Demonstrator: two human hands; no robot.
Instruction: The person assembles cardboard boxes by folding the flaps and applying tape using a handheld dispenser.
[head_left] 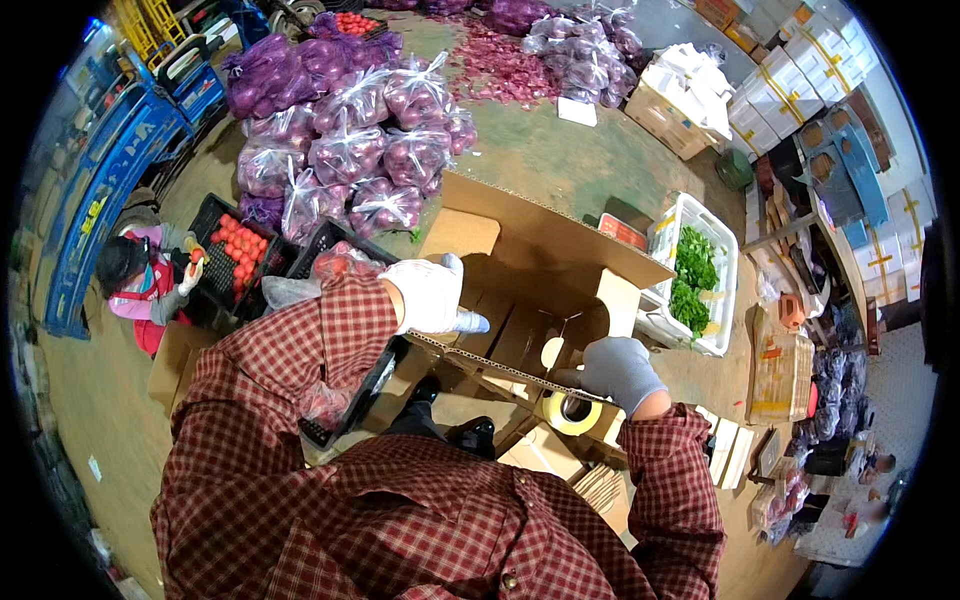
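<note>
Gripping at the near rim: the gray-gloved right hand (pixel 615 372) is closed over the near edge of an open brown cardboard box (pixel 570 235), its fingers partly hidden. The white-gloved left hand (pixel 428 294) lies at the near left corner, thumb raised well apart from the blue-tipped forefinger; whether its remaining fingers pinch the board cannot be told. The box is between the two hands, in front of the torso, mouth upward, its long far flap standing and its shorter end flaps spread.

Sound handling would call for matched holds at both ends of the near rim and an even pressure, so that the opening does not twist. The wall is the better purchase, since a flap would probably bend at its crease. The pale yellow roll of tape (pixel 571 412), just below the right hand, is best kept clear of the wrist.

Lettering: no print can be made out on the box. Farther out, a flat red-orange carton (pixel 622 231), near the white plastic crate of green leaves (pixel 732 262), seems printed, too small to read. At far left, the blue metal machine (pixel 70 265) bears large pale characters; the yellow-taped white boxes (pixel 755 115) at upper right show no legible label.
</note>
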